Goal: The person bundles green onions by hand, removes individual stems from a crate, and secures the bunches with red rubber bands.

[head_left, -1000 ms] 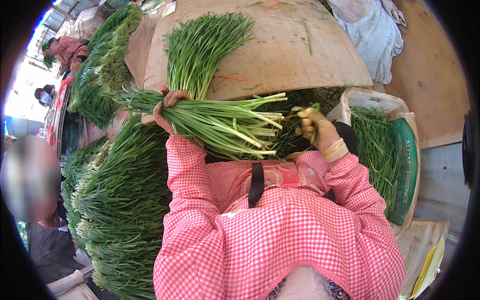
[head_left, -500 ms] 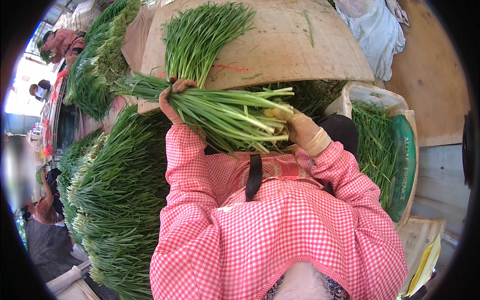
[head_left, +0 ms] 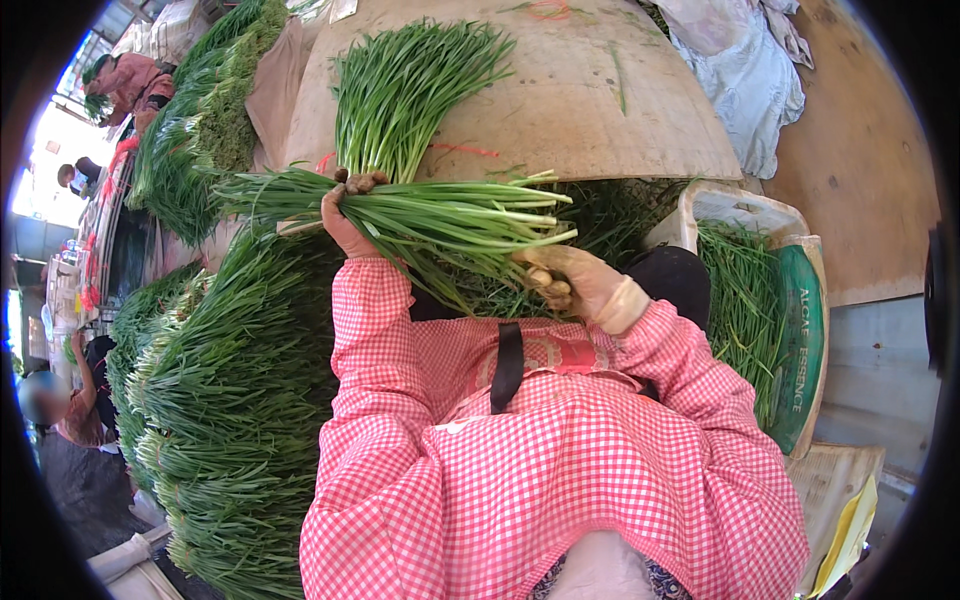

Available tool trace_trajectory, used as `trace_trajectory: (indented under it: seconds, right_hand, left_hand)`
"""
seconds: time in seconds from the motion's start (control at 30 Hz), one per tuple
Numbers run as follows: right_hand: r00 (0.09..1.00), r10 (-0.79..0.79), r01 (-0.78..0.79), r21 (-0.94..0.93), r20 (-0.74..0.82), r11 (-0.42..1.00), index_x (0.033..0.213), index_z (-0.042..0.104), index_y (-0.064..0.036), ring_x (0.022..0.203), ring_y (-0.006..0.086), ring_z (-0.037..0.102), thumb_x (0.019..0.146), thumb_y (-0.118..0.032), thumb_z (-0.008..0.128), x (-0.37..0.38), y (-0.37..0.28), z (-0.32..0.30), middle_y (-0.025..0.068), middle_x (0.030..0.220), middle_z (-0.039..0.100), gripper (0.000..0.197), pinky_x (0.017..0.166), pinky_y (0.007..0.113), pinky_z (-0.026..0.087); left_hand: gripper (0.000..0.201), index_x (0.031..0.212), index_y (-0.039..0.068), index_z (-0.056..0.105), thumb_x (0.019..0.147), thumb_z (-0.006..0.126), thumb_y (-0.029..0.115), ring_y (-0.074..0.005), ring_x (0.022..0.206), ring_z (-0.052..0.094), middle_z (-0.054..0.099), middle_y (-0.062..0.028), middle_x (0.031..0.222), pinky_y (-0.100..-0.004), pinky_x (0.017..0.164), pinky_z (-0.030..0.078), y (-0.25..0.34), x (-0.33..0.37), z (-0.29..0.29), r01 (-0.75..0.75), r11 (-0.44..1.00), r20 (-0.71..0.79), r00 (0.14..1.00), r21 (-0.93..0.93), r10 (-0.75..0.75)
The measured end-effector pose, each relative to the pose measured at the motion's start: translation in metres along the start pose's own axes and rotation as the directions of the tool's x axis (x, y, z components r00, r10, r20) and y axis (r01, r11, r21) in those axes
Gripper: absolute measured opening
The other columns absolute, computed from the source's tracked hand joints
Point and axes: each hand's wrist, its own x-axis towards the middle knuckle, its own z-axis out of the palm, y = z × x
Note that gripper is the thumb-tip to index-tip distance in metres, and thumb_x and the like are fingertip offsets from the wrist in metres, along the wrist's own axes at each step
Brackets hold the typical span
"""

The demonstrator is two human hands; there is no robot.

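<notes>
A loose bunch of garlic chives (head_left: pixel 450 215) lies crosswise in front of me, leaf tips to the left and pale cut ends to the right. My left hand (head_left: pixel 352 215) is closed round its leafy part. Just below the pale ends is my right hand (head_left: pixel 570 280), its fingers curled in; whatever they may pinch is hidden. Behind the bunch, another pile of chives (head_left: pixel 410 95) rests on a wooden board (head_left: pixel 600 125), stems toward me. A thin red tie (head_left: pixel 465 150) lies by those stems.
Stacked chive bundles (head_left: pixel 240 400) rise at my left. At the right stands a white crate (head_left: pixel 690 215) of loose greens, with a green sack (head_left: pixel 800 345) along its side. Pale blue cloth (head_left: pixel 740 85) hangs at the board's far right. Co-workers (head_left: pixel 130 80) are at the far left.
My right hand has come off the pale ends and moved down toward my body, its fingers curling. My left hand still grips the bunch, whose stem ends sit closer together.
</notes>
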Motion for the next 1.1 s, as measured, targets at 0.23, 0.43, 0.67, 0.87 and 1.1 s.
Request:
trace_trajectory:
  seconds: [0.23, 0.43, 0.67, 0.87, 1.1]
  right_hand:
    - [0.999, 0.013, -0.024, 0.325, 0.034, 0.945, 0.081, 0.053, -0.0082, 0.038, 0.0016, 0.033, 0.091, -0.023, 0.048, 0.033, 0.027, -0.008, -0.0077, 0.051, 0.044, 0.019, 0.036, 0.019, 0.023]
    - [0.96, -0.156, 0.123, 0.149, 0.231, 0.981, 0.069, 0.046, -0.0113, 0.044, 0.0075, 0.029, 0.086, -0.03, 0.044, -0.012, 0.011, -0.003, -0.0067, 0.05, 0.032, 0.025, 0.045, 0.024, 0.026]
    - [0.877, -0.464, 0.465, 0.024, 0.126, 0.885, 0.102, 0.053, -0.0084, 0.055, 0.0128, 0.052, 0.082, -0.035, 0.055, -0.08, -0.041, -0.049, -0.0012, 0.061, 0.051, 0.034, 0.052, 0.031, 0.045]
    - [0.796, -0.547, 0.078, -0.941, 0.259, -0.33, 0.108, 0.055, -0.0058, 0.083, 0.0297, 0.058, 0.076, -0.018, 0.063, -0.057, -0.054, 0.0, 0.0156, 0.09, 0.06, 0.035, 0.074, 0.037, 0.047]
    - [0.62, -0.405, 0.256, -0.661, 0.672, -0.705, 0.113, 0.055, -0.0149, 0.068, 0.0252, 0.06, 0.075, -0.018, 0.062, 0.016, -0.026, 0.021, 0.009, 0.072, 0.059, 0.038, 0.059, 0.035, 0.048]
  left_hand:
    - [0.018, 0.092, 0.006, 0.052, 0.075, 0.048, 0.011, -0.0155, 0.065, 0.048, 0.048, -0.0024, 0.065, -0.0341, 0.079, 0.043, -0.001, -0.003, 0.007, 0.061, 0.997, 0.045, 0.997, -0.055, -0.058]
    - [0.019, 0.089, 0.001, 0.051, 0.072, 0.054, 0.009, -0.0147, 0.061, 0.047, 0.047, -0.002, 0.065, -0.0335, 0.075, 0.045, 0.005, -0.002, 0.003, 0.103, 0.931, 0.058, 0.994, -0.35, -0.088]
    - [0.018, 0.09, 0.002, 0.05, 0.072, 0.052, 0.007, -0.0144, 0.059, 0.045, 0.044, -0.0016, 0.063, -0.0293, 0.071, 0.043, 0.012, -0.001, 0.008, 0.092, 0.958, 0.059, 0.995, -0.27, -0.079]
    - [0.021, 0.095, 0.004, 0.051, 0.074, 0.05, 0.008, -0.014, 0.062, 0.045, 0.044, -0.0014, 0.066, -0.0293, 0.072, 0.042, 0.0, -0.005, 0.016, 0.168, 0.976, 0.158, 0.977, -0.138, -0.145]
    - [0.019, 0.094, 0.005, 0.05, 0.075, 0.049, 0.009, -0.0135, 0.062, 0.046, 0.044, -0.001, 0.065, -0.03, 0.074, 0.042, -0.008, -0.005, 0.012, 0.231, 0.967, 0.129, 0.968, -0.107, -0.217]
